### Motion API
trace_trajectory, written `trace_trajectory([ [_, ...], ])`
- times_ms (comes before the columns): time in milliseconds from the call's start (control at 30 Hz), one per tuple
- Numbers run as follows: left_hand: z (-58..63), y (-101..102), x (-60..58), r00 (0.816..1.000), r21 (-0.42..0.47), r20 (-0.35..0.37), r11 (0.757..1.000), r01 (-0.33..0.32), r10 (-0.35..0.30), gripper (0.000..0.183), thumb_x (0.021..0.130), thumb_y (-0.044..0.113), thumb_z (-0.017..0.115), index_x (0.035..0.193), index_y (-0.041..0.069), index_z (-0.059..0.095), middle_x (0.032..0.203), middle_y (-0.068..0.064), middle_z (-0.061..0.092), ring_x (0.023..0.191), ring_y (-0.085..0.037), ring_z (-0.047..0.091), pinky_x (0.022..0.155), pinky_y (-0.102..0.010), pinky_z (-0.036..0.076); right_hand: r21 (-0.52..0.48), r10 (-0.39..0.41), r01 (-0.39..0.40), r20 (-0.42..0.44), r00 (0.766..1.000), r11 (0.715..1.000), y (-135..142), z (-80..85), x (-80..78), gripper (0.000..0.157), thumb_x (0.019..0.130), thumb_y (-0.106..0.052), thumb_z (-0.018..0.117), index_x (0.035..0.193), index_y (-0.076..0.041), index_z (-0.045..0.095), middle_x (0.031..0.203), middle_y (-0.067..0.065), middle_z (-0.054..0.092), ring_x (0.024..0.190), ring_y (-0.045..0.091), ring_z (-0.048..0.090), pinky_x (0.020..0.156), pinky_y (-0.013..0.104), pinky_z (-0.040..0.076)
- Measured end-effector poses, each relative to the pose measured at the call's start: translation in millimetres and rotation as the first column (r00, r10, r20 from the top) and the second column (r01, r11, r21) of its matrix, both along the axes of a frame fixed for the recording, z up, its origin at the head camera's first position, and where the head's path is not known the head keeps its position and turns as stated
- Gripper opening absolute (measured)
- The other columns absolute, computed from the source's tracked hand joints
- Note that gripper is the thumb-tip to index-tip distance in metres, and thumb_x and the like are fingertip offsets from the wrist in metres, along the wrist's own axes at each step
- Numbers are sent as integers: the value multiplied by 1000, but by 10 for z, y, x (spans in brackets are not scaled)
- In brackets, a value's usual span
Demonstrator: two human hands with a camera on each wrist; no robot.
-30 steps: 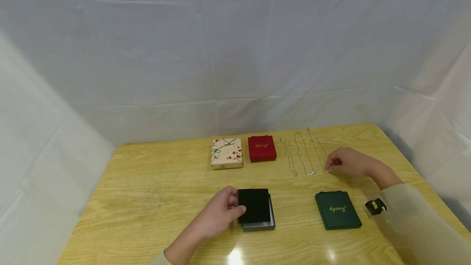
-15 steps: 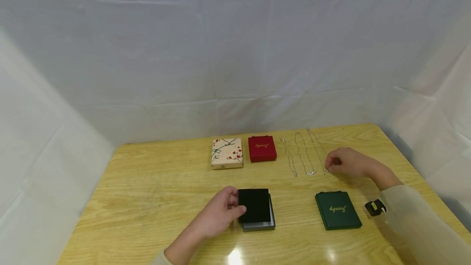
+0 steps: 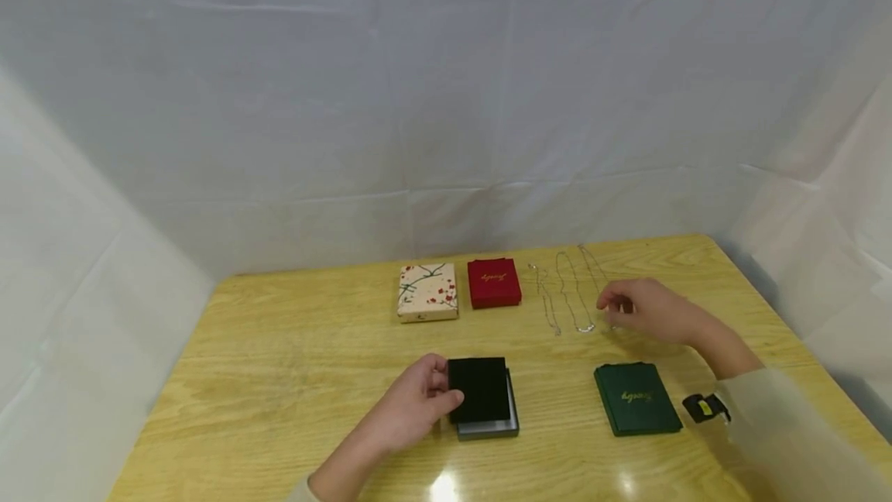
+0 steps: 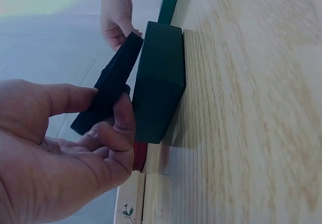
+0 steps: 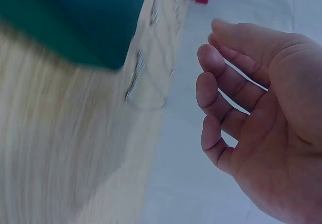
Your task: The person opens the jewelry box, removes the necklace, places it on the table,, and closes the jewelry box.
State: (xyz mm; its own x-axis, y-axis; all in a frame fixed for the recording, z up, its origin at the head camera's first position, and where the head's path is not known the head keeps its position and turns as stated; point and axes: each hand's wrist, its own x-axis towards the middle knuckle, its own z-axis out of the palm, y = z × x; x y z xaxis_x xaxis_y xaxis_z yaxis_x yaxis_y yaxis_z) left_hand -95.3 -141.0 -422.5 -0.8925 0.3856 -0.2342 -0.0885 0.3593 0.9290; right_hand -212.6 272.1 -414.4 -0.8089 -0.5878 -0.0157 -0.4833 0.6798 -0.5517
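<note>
My left hand pinches a black square foam insert between thumb and fingers. It holds the pad tilted over an open green jewelry box base, whose pale inside shows along the front and right edges. In the left wrist view the insert stands beside the wall of the green box. My right hand is raised above the rightmost necklace, fingers loosely bent and nothing between them in the right wrist view. Two more silver necklaces lie stretched out to its left, one with a curved bar pendant.
A dark green lid with gold lettering lies front right. At the back stand a red jewelry box and a cream box with a floral pattern. White cloth hangs behind the wooden table.
The right hand has risen off the pendant end of the rightmost necklace and shifted slightly left, its fingers loosening. The left hand keeps the insert in place over the box.
</note>
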Motion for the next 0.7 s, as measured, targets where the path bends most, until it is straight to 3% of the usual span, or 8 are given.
trace_trajectory([
  [300, 3, 16, 1, 1000, -4, 5, 1000, -11, 11, 53, 101, 13, 70, 140, -14, 45, 103, -10, 69, 86, -20, 58, 77, -38, 52, -79, 23, -27, -49, 999, 997, -268, 27, 262, 25, 105, -16, 69, 127, -5, 68, 102, -9, 64, 89, 9, 57, 72, 31, 52],
  [700, 21, 11, -7, 1000, 2, 12, 1000, -23, 23, 54, 102, 16, 70, 141, -12, 46, 106, -11, 67, 89, -21, 59, 80, -40, 53, -149, 56, -58, -14, 998, 987, -678, -5, 593, 42, 105, -27, 71, 142, -11, 60, 125, 5, 64, 104, 21, 59, 84, 41, 56],
])
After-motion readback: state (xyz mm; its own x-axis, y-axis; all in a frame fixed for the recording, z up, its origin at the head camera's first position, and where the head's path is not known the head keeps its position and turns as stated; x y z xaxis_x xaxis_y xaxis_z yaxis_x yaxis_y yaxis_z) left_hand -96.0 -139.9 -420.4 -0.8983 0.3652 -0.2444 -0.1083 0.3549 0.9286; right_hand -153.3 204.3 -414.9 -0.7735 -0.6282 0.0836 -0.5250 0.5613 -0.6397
